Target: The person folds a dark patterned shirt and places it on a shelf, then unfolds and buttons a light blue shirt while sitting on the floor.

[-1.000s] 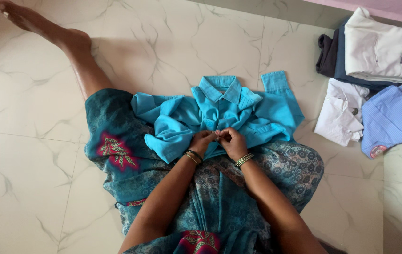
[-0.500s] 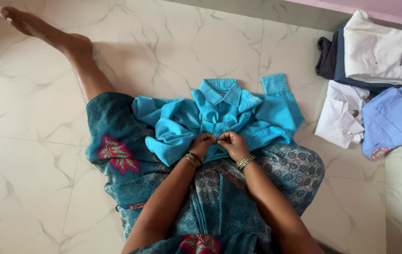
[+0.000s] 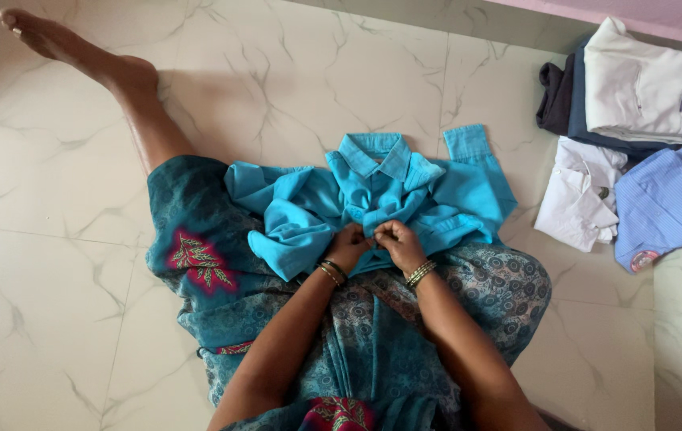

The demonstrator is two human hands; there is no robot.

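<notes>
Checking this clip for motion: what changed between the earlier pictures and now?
Very little. Both hands, the left hand and the right hand, slid slightly toward the person along the front of the turquoise shirt, still pinching the fabric together at its middle. The shirt's collar and sleeves lie as before, and the folded clothes on the floor to the right have not moved.

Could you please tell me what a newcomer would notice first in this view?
A bright turquoise cotton shirt lies crumpled at centre, on the person's lap and the white marble floor. The left hand and right hand pinch its front together. Folded white, blue and dark clothes sit at upper right.
</notes>
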